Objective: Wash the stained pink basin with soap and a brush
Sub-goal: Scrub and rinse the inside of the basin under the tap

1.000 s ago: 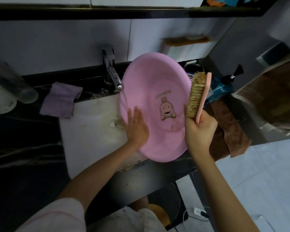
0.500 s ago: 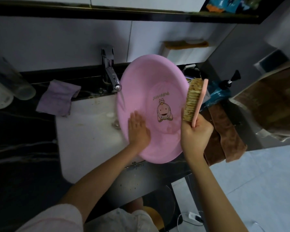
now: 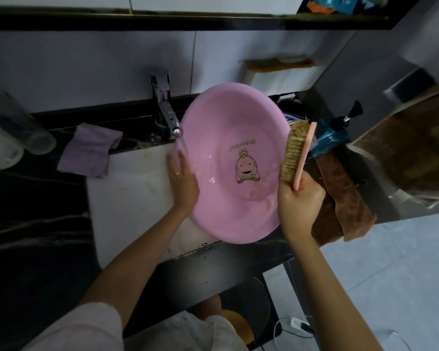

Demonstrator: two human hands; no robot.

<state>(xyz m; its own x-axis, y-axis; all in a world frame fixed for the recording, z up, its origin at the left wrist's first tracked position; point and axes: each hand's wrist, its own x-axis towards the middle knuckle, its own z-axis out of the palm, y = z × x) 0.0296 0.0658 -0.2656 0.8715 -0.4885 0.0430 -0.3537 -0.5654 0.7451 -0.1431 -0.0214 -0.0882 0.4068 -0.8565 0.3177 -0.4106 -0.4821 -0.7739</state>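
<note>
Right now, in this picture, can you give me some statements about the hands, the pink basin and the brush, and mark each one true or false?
1. The right hand holds the pink-handled bristle brush. True.
2. The brush bristles scrub the cartoon sticker. False: the brush is at the round pink plastic basin's right rim.
3. The left hand lies flat on the basin's left side. True.
4. The basin lies upside down. False: its inside faces the camera.
5. A purple cloth lies left of the metal tap. True.

Your left hand (image 3: 183,181) lies flat, fingers together and pointing away from you, forearm reaching in from the lower left. Your right hand (image 3: 299,198) is raised in a closed fist, wrist bent back, forearm rising from the lower right corner.
</note>
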